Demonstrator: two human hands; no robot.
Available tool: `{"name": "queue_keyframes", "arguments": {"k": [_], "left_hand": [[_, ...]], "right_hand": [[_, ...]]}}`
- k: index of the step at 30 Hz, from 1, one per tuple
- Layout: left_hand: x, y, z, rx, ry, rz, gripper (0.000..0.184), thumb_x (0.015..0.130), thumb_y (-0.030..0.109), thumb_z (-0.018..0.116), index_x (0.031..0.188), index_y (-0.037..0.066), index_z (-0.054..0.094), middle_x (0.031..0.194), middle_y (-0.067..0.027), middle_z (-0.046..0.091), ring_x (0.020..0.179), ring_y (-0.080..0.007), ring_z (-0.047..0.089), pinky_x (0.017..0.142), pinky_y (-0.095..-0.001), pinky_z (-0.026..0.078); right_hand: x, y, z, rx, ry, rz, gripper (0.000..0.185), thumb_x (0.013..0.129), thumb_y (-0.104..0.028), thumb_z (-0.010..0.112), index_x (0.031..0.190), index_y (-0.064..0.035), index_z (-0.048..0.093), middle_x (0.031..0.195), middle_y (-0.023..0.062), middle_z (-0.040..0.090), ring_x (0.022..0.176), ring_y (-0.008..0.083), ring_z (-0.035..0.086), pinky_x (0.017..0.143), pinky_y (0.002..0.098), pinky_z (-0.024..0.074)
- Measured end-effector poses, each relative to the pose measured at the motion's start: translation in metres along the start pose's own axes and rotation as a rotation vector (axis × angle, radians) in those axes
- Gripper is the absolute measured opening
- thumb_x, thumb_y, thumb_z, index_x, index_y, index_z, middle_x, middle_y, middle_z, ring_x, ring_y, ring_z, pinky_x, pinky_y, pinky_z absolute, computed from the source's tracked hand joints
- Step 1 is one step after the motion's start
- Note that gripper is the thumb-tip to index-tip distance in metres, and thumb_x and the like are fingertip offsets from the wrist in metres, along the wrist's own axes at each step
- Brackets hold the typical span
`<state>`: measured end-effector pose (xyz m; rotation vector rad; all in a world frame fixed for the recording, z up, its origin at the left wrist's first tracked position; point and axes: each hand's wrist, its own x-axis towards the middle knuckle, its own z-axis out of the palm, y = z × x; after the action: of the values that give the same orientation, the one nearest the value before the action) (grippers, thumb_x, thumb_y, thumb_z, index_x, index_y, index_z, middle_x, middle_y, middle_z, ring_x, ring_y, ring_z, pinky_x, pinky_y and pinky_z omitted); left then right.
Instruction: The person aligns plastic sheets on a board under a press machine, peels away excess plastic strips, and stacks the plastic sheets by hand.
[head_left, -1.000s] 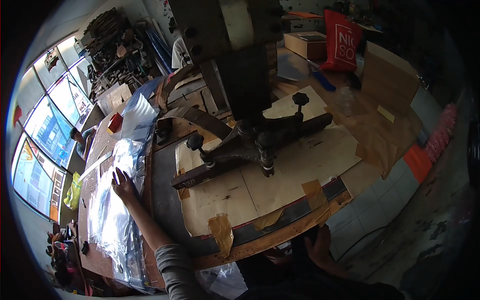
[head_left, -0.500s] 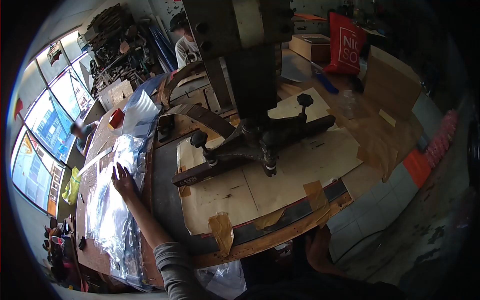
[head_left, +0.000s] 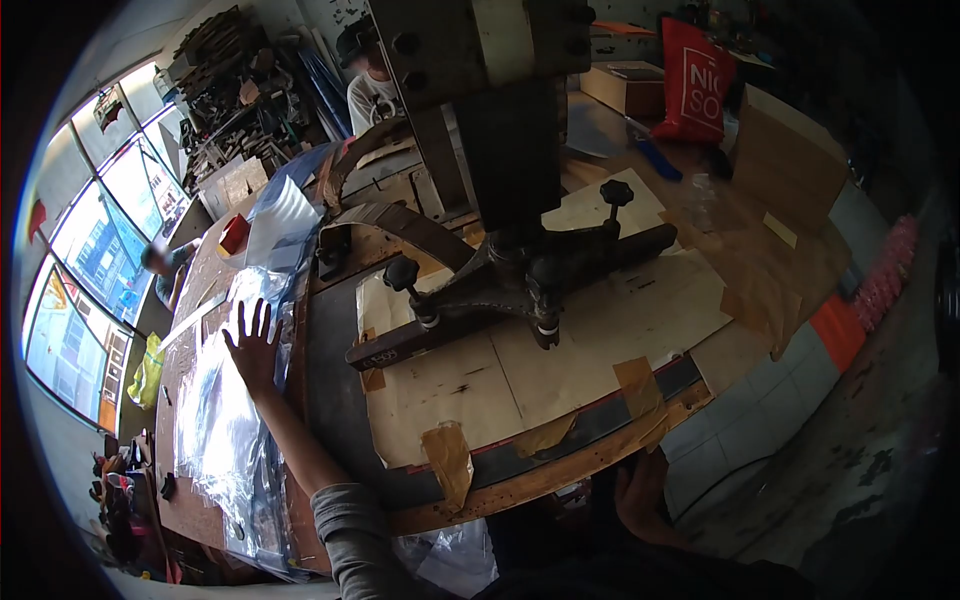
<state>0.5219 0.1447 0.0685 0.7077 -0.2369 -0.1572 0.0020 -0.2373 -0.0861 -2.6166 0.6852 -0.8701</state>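
My left hand (head_left: pixel 253 345) is open, fingers spread, over a pile of clear plastic sheets (head_left: pixel 215 430) on the brown table to the left. Whether its palm touches the plastic I cannot tell. Below the table's front edge is my right hand (head_left: pixel 642 490); its fingers are partly hidden and dark, so what they do does not show. Between the hands, a press head (head_left: pixel 505 270) with black knobs and a dark metal bar (head_left: pixel 400 345) stands over a pale board (head_left: pixel 590 335). Strips of brown tape (head_left: pixel 448 465) lie along the board's front edge.
A curved metal arm (head_left: pixel 400 222) rises behind the press. To the right are brown paper (head_left: pixel 770 285), a cardboard flap (head_left: pixel 785 160) and a red bag (head_left: pixel 692 85). Two people (head_left: pixel 375 95) are farther back. A red tape roll (head_left: pixel 234 234) sits beyond the plastic.
My left hand has lifted slightly and its fingers have spread wider. My right hand stays low by the table edge. The view has shifted a little.
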Motion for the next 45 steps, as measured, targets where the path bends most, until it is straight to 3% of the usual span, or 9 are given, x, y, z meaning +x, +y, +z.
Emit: {"name": "queue_keyframes", "arguments": {"k": [5,9,14,29,32,35,38,41,45], "left_hand": [[0.01,0.0,-0.019,0.039,-0.018,-0.025,0.055,0.1,0.047,0.026,0.149,0.02,0.029,0.155,-0.0134,0.024,0.144,-0.0265,0.019,0.116,-0.0507,0.011],[0.031,0.004,-0.075,-0.774,-0.216,-0.314,0.05,0.102,0.038,0.025,0.148,0.017,0.03,0.154,-0.0116,0.027,0.143,-0.0247,0.023,0.116,-0.0487,0.014],[0.008,-0.003,-0.018,0.071,0.018,-0.027,0.051,0.103,0.036,0.027,0.146,0.01,0.031,0.153,-0.01,0.029,0.141,-0.0241,0.026,0.117,-0.0434,0.018],[0.003,-0.006,-0.011,0.019,0.072,-0.036,0.045,0.104,0.028,0.024,0.143,0.007,0.034,0.151,-0.0113,0.032,0.14,-0.0247,0.028,0.117,-0.0445,0.019],[0.012,-0.006,-0.034,0.045,-0.012,-0.008,0.054,0.102,0.041,0.03,0.144,0.008,0.034,0.146,-0.0205,0.037,0.137,-0.0327,0.032,0.113,-0.0493,0.027],[0.028,-0.001,-0.066,0.015,-0.669,-0.116,0.044,0.104,0.027,0.023,0.143,0.011,0.035,0.152,-0.006,0.032,0.141,-0.0195,0.026,0.118,-0.0427,0.016],[0.034,0.005,-0.083,-0.808,-0.199,-0.348,0.046,0.103,0.031,0.025,0.144,0.011,0.034,0.151,-0.0077,0.032,0.141,-0.0211,0.027,0.117,-0.0439,0.017],[0.015,-0.005,-0.035,0.052,-0.063,0.031,0.057,0.101,0.044,0.033,0.146,0.01,0.03,0.147,-0.021,0.035,0.138,-0.032,0.032,0.114,-0.0486,0.025],[0.008,-0.002,-0.011,0.091,0.045,0.096,0.067,0.097,0.052,0.04,0.149,0.014,0.021,0.147,-0.0208,0.035,0.138,-0.031,0.033,0.113,-0.0486,0.026]], "right_hand": [[0.001,0.0,-0.001,0.002,0.005,0.001,0.061,0.098,-0.035,0.041,0.136,0.0115,0.032,0.134,0.0356,0.037,0.118,0.0516,0.041,0.097,0.0554,0.0338],[0.002,-0.001,-0.002,0.003,0.01,0.006,0.06,0.098,-0.035,0.041,0.136,0.0109,0.032,0.134,0.0347,0.038,0.118,0.0514,0.041,0.097,0.0552,0.0337],[0.003,-0.001,-0.002,0.033,0.015,0.009,0.06,0.098,-0.035,0.041,0.136,0.0103,0.033,0.134,0.0343,0.038,0.119,0.051,0.041,0.097,0.0549,0.0335],[0.002,0.0,0.0,0.022,0.041,0.012,0.06,0.098,-0.037,0.039,0.136,0.0098,0.035,0.133,0.0329,0.04,0.12,0.0495,0.042,0.098,0.0532,0.0339],[0.003,-0.001,0.0,0.018,0.037,0.019,0.06,0.098,-0.037,0.039,0.135,0.0098,0.035,0.134,0.0328,0.04,0.12,0.0493,0.042,0.098,0.0532,0.0339],[0.004,-0.002,-0.002,0.024,0.032,0.019,0.06,0.098,-0.037,0.039,0.136,0.0098,0.035,0.133,0.0328,0.04,0.121,0.0494,0.042,0.098,0.0533,0.0339],[0.004,-0.002,-0.002,0.022,0.021,0.025,0.06,0.098,-0.037,0.039,0.136,0.0099,0.034,0.133,0.033,0.041,0.121,0.0496,0.042,0.098,0.0534,0.0338],[0.004,-0.002,-0.002,0.021,0.02,0.03,0.06,0.098,-0.037,0.039,0.136,0.01,0.034,0.133,0.0331,0.041,0.121,0.0496,0.042,0.098,0.0535,0.0337],[0.003,-0.001,-0.002,0.018,0.01,0.031,0.06,0.098,-0.036,0.039,0.136,0.0102,0.033,0.133,0.033,0.04,0.121,0.0496,0.042,0.098,0.0537,0.0336]]}}
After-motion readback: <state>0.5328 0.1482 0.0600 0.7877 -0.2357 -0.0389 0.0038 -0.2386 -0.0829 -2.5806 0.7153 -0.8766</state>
